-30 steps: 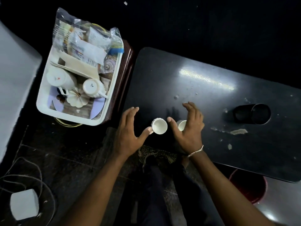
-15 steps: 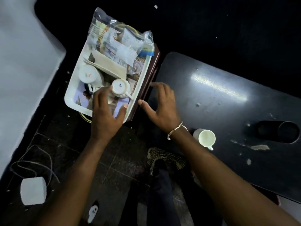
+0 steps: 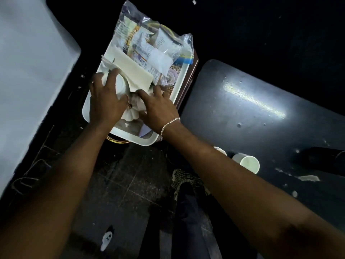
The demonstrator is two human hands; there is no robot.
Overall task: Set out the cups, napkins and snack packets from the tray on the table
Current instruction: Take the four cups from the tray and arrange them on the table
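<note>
A white tray (image 3: pixel 130 139) sits left of the black table (image 3: pixel 261 118). Inside it lie a clear bag of snack packets (image 3: pixel 149 45), a stack of folded napkins (image 3: pixel 130 69) and a fluted white dish (image 3: pixel 130 115). My left hand (image 3: pixel 104 103) curls over an overturned white cup (image 3: pixel 122 85) in the tray. My right hand (image 3: pixel 158 107) closes over a second white cup (image 3: pixel 136 100) beside it, mostly hidden under the fingers. On the table's near corner stand two white cups, one in full view (image 3: pixel 248 162) and one (image 3: pixel 221 150) half hidden behind my right forearm.
The tray rests on a brown wooden stand (image 3: pixel 194 70). A dark cylinder (image 3: pixel 326 158) lies on the table's right side, near pale paint flecks. A big white surface (image 3: pixel 28 71) fills the left. Cables lie on the dark floor, and my legs are below.
Both hands left the two cups on the table, swung left and came down into the tray onto the two cups there. The view turned left with them.
</note>
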